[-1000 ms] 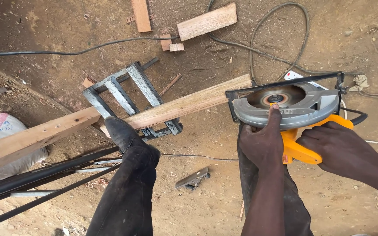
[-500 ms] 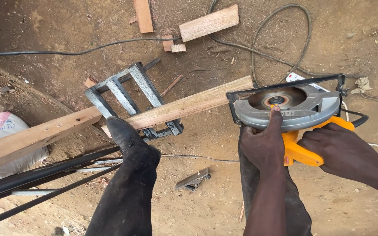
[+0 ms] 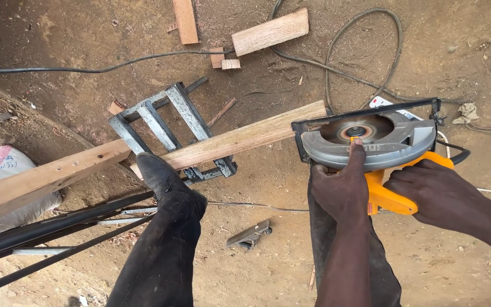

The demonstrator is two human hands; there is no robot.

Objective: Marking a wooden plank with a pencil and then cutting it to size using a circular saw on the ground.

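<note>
Orange-handled saw (image 3: 370, 142) is in both our hands, sitting at the right end of the plank (image 3: 240, 138).

Head view, now: our right hand (image 3: 433, 190) is wrapped tight around the orange grip. Our left hand (image 3: 339, 190) sits just behind the grey guard, fingers curled, index finger stretched up with its tip on the blade hub. The blade face looks blurred, so we judge it may be turning, can't confirm. The plank lies across a grey metal frame (image 3: 171, 122) on the dirt, and our left shoe (image 3: 154, 170) pins it there. The plank's far left end runs out of view over a white sack (image 3: 1, 165). Black bars (image 3: 58, 224) lie below it. Offcuts (image 3: 268, 31) and a cable (image 3: 359, 51) sit further out, and a small metal piece (image 3: 249, 233) lies between our legs.

Step in hand: we read this as lining the saw up at the plank end, cut not yet started into the wood. Next move calls for that finger off the hub, left hand on the guard or front of the body, base plate flat on the plank, cable clear behind.

Versus half a second earlier: almost nothing shifts. Saw, hands, shoe and plank hold the same places; the index finger stays on the hub.
</note>
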